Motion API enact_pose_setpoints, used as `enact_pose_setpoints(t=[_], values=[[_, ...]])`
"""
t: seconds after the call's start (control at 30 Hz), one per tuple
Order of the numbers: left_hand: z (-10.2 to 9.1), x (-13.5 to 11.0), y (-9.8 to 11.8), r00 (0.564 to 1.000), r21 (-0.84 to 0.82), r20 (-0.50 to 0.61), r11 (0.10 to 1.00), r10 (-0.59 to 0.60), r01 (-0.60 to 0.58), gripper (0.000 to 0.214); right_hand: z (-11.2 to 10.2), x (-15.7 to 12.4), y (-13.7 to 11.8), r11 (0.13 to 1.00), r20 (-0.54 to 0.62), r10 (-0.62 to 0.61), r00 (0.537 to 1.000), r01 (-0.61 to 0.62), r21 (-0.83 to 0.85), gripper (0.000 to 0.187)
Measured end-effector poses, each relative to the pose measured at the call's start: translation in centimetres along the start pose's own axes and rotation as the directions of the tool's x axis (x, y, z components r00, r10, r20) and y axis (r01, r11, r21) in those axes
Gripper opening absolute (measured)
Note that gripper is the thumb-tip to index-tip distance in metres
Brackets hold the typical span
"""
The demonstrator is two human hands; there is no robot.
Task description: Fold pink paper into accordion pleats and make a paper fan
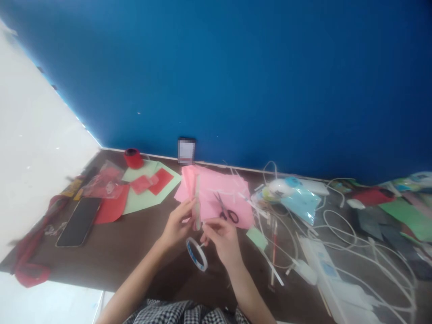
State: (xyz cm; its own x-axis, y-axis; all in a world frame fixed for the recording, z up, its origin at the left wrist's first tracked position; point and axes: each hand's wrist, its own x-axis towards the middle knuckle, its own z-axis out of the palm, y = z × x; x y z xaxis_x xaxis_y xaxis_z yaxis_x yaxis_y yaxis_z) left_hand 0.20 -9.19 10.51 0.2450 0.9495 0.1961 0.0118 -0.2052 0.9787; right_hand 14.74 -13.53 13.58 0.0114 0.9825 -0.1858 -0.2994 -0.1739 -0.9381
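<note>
My left hand [177,223] is closed on a narrow pink paper strip [196,198] that it holds upright above the brown table [128,243]. My right hand [223,238] pinches the lower end of that strip, or the tape end there; I cannot tell which. A small tape roll [196,254] with a blue and white rim hangs just below both hands. Right behind them lies a stack of pink paper [219,191] with black-handled scissors [227,211] resting on it.
A black phone [79,221] lies at the left beside red paper [113,208], green paper [148,191] and a red tape roll [133,158]. White cables, a power strip [324,265] and plastic bags clutter the right side. The blue wall stands close behind.
</note>
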Motion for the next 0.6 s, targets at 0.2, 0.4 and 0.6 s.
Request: enact_pose_setpoints(t=[0.2,0.4,0.6], values=[[0.7,-0.8,0.9,1.000,-0.018,0.015,1.000,-0.002,0.002,0.042,1.6,1.2,-0.7,0.994,-0.074,-0.098,0.992,0.101,0.031,0.039],[1.3,-1.1,1.3,0.998,-0.060,-0.021,0.997,-0.056,0.055,0.040,1.8,1.6,0.2,0.986,-0.149,-0.146,0.978,0.157,0.063,0.035],[1.6,-1.3,1.6,0.998,-0.085,-0.007,0.995,-0.058,0.057,0.038,1.6,1.9,0.6,0.986,-0.160,-0.117,0.980,0.135,0.102,0.034]])
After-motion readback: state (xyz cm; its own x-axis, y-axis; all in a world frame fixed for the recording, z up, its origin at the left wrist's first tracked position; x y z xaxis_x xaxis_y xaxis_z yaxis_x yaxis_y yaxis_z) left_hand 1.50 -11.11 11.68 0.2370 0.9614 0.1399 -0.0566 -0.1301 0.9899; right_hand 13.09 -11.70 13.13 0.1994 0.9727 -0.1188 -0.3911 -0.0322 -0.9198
